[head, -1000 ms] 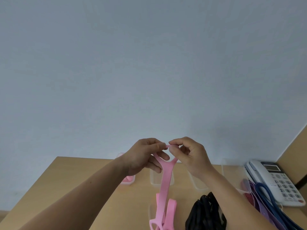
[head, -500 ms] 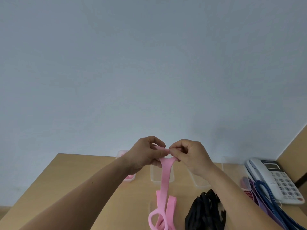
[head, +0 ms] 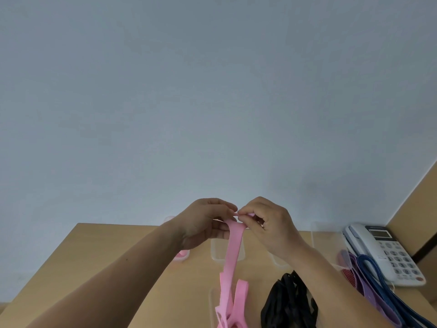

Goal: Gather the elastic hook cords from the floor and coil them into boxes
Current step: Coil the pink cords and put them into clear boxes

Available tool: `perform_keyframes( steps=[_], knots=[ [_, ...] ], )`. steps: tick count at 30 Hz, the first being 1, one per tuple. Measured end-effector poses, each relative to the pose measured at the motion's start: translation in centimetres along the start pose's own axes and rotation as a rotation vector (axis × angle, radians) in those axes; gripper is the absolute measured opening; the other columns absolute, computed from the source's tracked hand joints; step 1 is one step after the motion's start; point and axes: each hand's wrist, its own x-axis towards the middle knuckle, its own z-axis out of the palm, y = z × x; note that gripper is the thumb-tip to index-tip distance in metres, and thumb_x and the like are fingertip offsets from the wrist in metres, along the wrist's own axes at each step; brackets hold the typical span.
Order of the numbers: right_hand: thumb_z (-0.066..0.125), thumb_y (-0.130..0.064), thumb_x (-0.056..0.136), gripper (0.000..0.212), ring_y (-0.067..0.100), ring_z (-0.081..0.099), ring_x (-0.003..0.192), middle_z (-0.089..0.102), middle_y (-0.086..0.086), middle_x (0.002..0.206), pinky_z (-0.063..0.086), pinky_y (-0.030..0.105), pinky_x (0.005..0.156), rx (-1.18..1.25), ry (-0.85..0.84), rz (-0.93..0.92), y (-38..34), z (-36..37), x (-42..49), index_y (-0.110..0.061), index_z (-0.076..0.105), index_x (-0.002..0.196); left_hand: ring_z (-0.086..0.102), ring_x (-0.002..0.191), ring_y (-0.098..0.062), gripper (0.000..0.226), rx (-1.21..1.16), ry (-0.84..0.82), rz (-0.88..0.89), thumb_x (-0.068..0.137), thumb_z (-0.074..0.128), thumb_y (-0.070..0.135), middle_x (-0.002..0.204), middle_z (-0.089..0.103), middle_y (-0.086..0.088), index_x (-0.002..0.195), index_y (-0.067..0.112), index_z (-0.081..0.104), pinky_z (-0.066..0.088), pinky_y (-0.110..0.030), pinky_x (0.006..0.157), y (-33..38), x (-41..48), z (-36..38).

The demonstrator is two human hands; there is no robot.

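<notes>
A flat pink elastic cord (head: 233,254) hangs from both hands down to the wooden table (head: 113,263), where its lower loops lie bunched at the near edge. My left hand (head: 205,221) and my right hand (head: 267,223) meet above the table and both pinch the cord's top end between fingertips and thumb. A clear plastic box (head: 216,250) stands on the table behind the hanging cord. A black cord bundle (head: 288,301) lies to the right of the pink one.
Purple (head: 369,292) and blue (head: 383,282) cords lie at the right, over a white desk phone (head: 387,249). Another clear box (head: 279,261) sits behind my right wrist, and a box with something pink (head: 181,255) behind my left. A pale wall rises behind.
Both hands have drawn closer together at the cord's top end and dropped slightly. The spread end of the pink cord has folded narrower between the fingers.
</notes>
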Motion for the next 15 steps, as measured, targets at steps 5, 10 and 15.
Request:
perform_keyframes(
  steps=[5,10,15],
  knots=[
    [0.074,-0.007,0.084,0.008,0.004,0.059,0.071,0.065,-0.007,0.082,0.043,0.011,0.065,-0.011,0.007,-0.045,0.1,-0.1,0.1,-0.014,0.074,0.087,0.071,0.087,-0.031,0.017,0.039,0.038,0.057,0.090,0.065,0.002,0.100,0.071,-0.025,0.104,-0.006,0.069,0.058,-0.033,0.072,0.1,0.0,0.4],
    [0.068,-0.024,0.087,0.008,0.015,0.061,0.073,0.068,-0.005,0.082,0.051,0.029,0.065,0.347,-0.016,0.256,-0.4,-0.1,0.3,-0.019,0.074,0.087,0.073,0.082,-0.025,0.015,0.117,0.112,0.192,0.087,0.070,-0.003,0.087,0.073,-0.012,0.102,-0.002,0.069,0.058,-0.030,0.072,-0.2,0.2,0.1],
    [0.067,-0.021,0.093,0.012,0.021,0.065,0.065,0.070,0.015,0.079,0.051,0.031,0.059,0.593,-0.109,0.576,-0.7,0.3,1.2,-0.010,0.068,0.097,0.072,0.079,-0.023,0.019,0.238,0.188,0.362,0.086,0.073,0.001,0.084,0.070,-0.007,0.103,0.010,0.071,0.059,-0.030,0.077,-0.5,0.5,0.1]
  ],
)
